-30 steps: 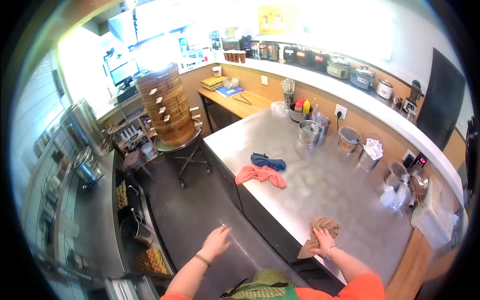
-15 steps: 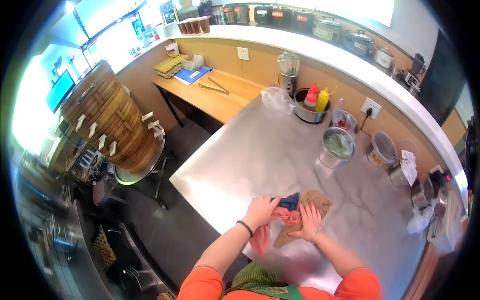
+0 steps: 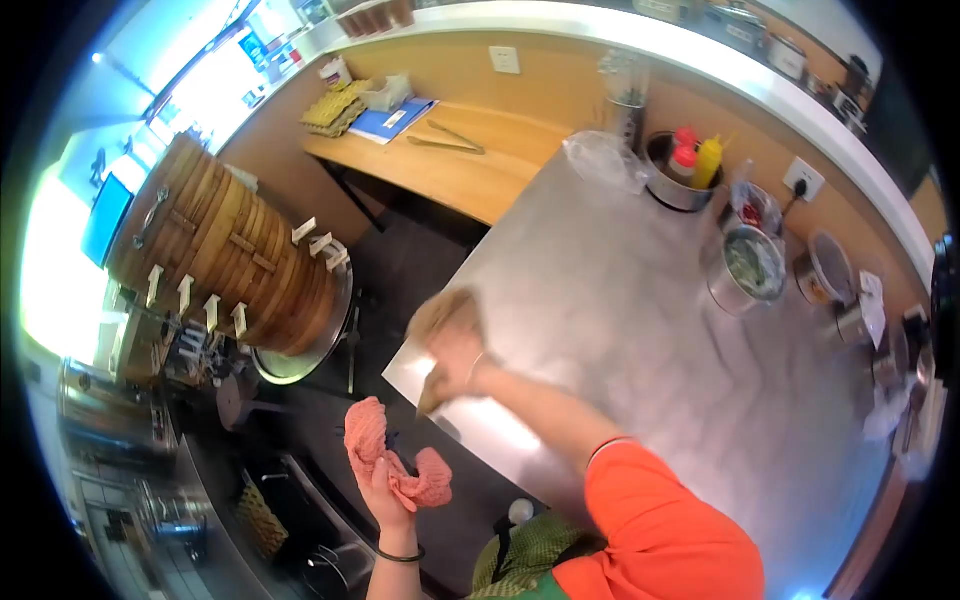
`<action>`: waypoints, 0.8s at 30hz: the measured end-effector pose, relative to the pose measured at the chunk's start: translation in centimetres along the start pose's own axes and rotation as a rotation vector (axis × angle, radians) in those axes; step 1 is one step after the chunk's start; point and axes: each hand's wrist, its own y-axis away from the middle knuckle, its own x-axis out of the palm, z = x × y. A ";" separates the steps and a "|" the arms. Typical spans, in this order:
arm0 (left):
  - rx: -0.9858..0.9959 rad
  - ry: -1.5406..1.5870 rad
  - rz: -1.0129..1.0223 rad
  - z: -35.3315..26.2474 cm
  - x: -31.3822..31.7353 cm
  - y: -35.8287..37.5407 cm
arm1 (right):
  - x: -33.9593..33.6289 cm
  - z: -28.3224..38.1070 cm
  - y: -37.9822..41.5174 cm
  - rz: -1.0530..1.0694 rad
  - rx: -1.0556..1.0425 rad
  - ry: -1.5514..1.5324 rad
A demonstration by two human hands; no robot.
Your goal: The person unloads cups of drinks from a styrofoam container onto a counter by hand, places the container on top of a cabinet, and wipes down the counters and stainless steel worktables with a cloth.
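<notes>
Off the table's edge, my left hand point(image 3: 384, 498) is closed around a pink cloth point(image 3: 367, 432), whose ends stick up and out to the right. A bit of dark fabric shows between the pink folds. My right hand point(image 3: 457, 352), somewhat blurred, grips a brown cloth point(image 3: 440, 310) at the near-left corner of the metal table point(image 3: 610, 300). The brown cloth spreads out above and below the hand, partly over the corner.
A tall stack of bamboo steamers point(image 3: 235, 250) stands left of the table. Along the back are a clear plastic bag point(image 3: 607, 162), a pot point(image 3: 680, 190) with red and yellow squeeze bottles, and a metal bucket point(image 3: 728, 290). Tongs point(image 3: 450, 146) lie on the wooden table point(image 3: 510, 175).
Both hands have parted and moved left. My left hand has lifted the pink cloth off the table, while my right has carried the brown cloth to the corner. The view has shifted.
</notes>
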 end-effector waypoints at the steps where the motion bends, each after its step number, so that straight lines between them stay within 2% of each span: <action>1: -0.021 0.004 0.067 -0.3 -0.1 0.2 | 3.9 2.6 1.6 -0.086 -0.153 0.186; 2: -0.051 0.007 0.146 -0.9 -0.1 0.2 | 3.6 5.2 4.2 -0.013 -0.230 0.228; 3: -0.097 0.040 0.157 -1.0 0.5 0.1 | 8.3 5.2 4.2 0.066 -0.270 0.273; 5: -0.156 0.046 0.319 -0.2 0.3 0.7 | 10.3 5.0 11.9 -0.159 -0.291 0.228; 6: -0.206 0.035 0.452 0.3 0.8 1.2 | 8.1 5.9 15.0 -0.049 -0.194 0.220; 7: -0.113 -0.013 0.599 0.1 2.1 2.2 | 5.5 6.9 18.4 0.053 -0.077 0.208; 8: -0.243 -0.007 0.599 -0.3 3.1 3.9 | 4.9 6.2 22.0 0.041 0.046 0.236; 9: -0.137 -0.101 0.709 -0.3 4.3 5.0 | 5.3 6.3 25.5 -0.005 0.059 0.292; 10: -0.260 -0.049 0.671 0.0 4.3 6.8 | 5.5 6.6 28.8 -0.050 0.063 0.349; 11: -0.287 0.002 0.670 3.6 2.3 6.8 | 5.6 6.2 31.8 -0.066 0.159 0.364; 12: -0.439 -0.008 0.582 3.8 2.9 8.5 | 6.0 5.6 35.0 -0.183 0.171 0.355; 13: -0.490 0.045 0.652 4.0 3.1 10.0 | 6.4 5.1 38.3 -0.305 0.168 0.356; 14: -0.547 0.091 0.719 3.5 3.3 10.3 | 6.7 5.4 40.7 -0.325 0.242 0.370; 15: -0.558 0.103 0.775 2.5 4.3 12.8 | 7.0 5.3 44.9 -0.370 0.271 0.426; 17: -0.573 -0.236 0.974 0.9 5.8 15.9 | 7.5 5.1 51.0 -0.392 0.355 0.480; 19: -0.558 -0.178 1.065 2.4 8.0 19.2 | 7.0 5.1 58.1 -0.385 0.430 0.496; 24: -0.487 0.066 1.374 8.1 13.1 29.2 | 5.2 5.8 77.0 -0.322 0.768 0.599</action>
